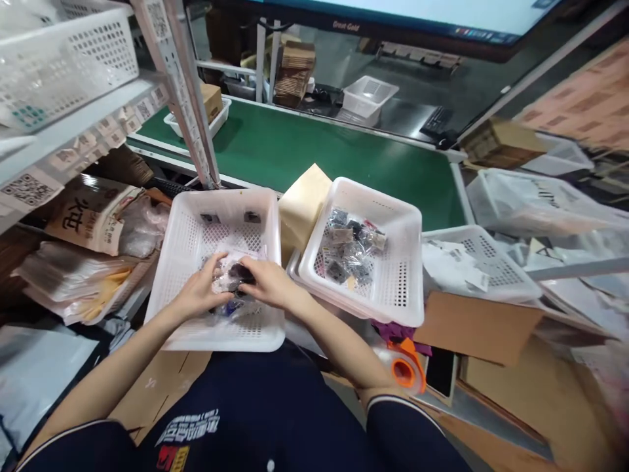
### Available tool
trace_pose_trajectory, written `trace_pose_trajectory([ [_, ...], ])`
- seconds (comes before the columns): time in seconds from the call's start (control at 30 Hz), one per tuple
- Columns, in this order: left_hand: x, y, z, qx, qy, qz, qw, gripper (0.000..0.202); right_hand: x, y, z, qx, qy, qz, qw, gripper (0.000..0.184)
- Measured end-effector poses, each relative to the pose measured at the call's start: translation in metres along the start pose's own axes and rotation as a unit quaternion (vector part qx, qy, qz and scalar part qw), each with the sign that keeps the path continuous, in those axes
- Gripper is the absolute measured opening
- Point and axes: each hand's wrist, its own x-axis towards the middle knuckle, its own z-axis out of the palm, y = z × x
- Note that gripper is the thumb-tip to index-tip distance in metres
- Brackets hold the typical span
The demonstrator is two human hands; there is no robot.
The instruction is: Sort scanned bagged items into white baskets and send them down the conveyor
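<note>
"While both hands work over the white perforated basket (170, 262), what does each hold?"

"The left hand (200, 292) is half closed, thumb and fingers on the clear wrap of a bagged dark item (240, 272). The right hand (270, 283) is curled, thumb and fingers gripping the dark part. The item is held above the basket's middle, slightly toward 3 o'clock; its exact type cannot be told."

"How should it be handled?"

"Support it from both sides, press lightly, and smooth the film to reduce glare. Keep it above the loose bagged pieces (236, 309) at 5 o'clock, so that a slip should land inside the walls."

"State the clearances."

"From the basket's middle: a stack of clear plastic bags (63, 278) at 9 o'clock; a shelf upright (181, 92) between 11 and 12; a kraft envelope (303, 203) at 2; a second basket (405, 275) just beside at 3. The right forearm (327, 324) runs near that second rim, at 4 o'clock; raise it before moving sideways. Straight up appears least obstructed."
</note>
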Motion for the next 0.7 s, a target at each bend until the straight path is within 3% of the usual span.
trace_pose_trajectory([
  [0.1, 0.003, 0.004, -0.007, -0.058, 0.022, 0.035, 0.997, 0.068, -0.018, 0.007, -0.016, 0.081, 0.086, -0.027, 0.993, 0.026],
  [0.2, 0.005, 0.01, -0.015, -0.098, 0.028, 0.044, 0.994, 0.045, -0.05, 0.018, -0.033, 0.141, 0.226, -0.034, 0.963, 0.026],
  [0.3, 0.004, 0.019, -0.019, -0.148, 0.081, 0.024, 0.985, 0.041, -0.09, 0.033, -0.054, 0.065, 0.404, 0.025, 0.912, 0.033],
  [0.4, 0.0, 0.033, -0.016, -0.22, 0.146, 0.0, 0.965, 0.043, -0.118, 0.043, -0.072, -0.088, 0.489, 0.12, 0.86, 0.06],
  [0.47, -0.003, 0.047, -0.01, -0.256, 0.17, -0.005, 0.952, 0.044, -0.121, 0.038, -0.074, -0.095, 0.468, 0.131, 0.869, 0.084],
  [0.53, -0.008, 0.064, 0.0, -0.253, 0.18, 0.012, 0.95, 0.041, -0.109, 0.023, -0.066, 0.021, 0.39, 0.082, 0.917, 0.093],
  [0.6, -0.011, 0.08, 0.011, -0.212, 0.188, 0.052, 0.958, 0.037, -0.088, 0.002, -0.052, 0.174, 0.265, 0.023, 0.948, 0.076],
  [0.7, -0.013, 0.09, 0.018, -0.153, 0.187, 0.102, 0.965, 0.044, -0.061, -0.023, -0.039, 0.265, 0.157, -0.011, 0.951, 0.03],
])
